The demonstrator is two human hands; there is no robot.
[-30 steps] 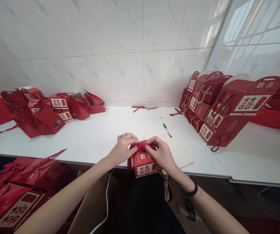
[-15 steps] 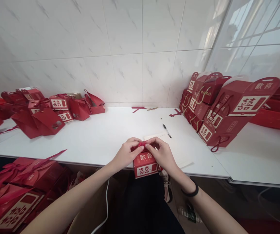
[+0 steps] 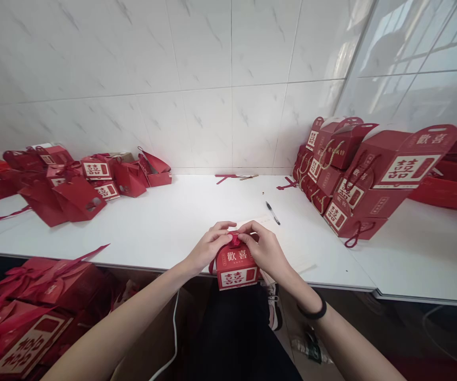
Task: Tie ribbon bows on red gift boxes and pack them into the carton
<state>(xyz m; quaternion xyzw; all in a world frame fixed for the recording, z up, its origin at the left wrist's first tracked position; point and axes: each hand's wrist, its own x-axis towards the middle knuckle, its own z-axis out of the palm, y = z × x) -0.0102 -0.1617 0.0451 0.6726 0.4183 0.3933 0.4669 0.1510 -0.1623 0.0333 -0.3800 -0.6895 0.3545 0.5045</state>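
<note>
A small red gift box (image 3: pixel 238 264) with white Chinese characters and a pale label on its front sits at the table's front edge, right before me. At its top is a dark pink ribbon (image 3: pixel 235 241), bunched in a knot or bow. My left hand (image 3: pixel 211 244) is closed on the ribbon from the left, its thumb against the knot and its fingers behind. From the right, my right hand (image 3: pixel 260 244) pinches the same ribbon between thumb and forefinger. Parts of the ribbon are hidden by my fingers.
Stacked red boxes (image 3: pixel 355 185) stand at the right. More red boxes (image 3: pixel 63 196) are at the left, and ribboned ones (image 3: pixel 33 312) lie below the table's left edge. A pen (image 3: pixel 272 212), paper (image 3: pixel 297 259) and ribbon pieces (image 3: pixel 225 177) are on the white table.
The ribbon knot shows more plainly between my fingers, and my left fingers have straightened somewhat. The box has turned slightly to face me. Another person's hand at the far left has gone from view.
</note>
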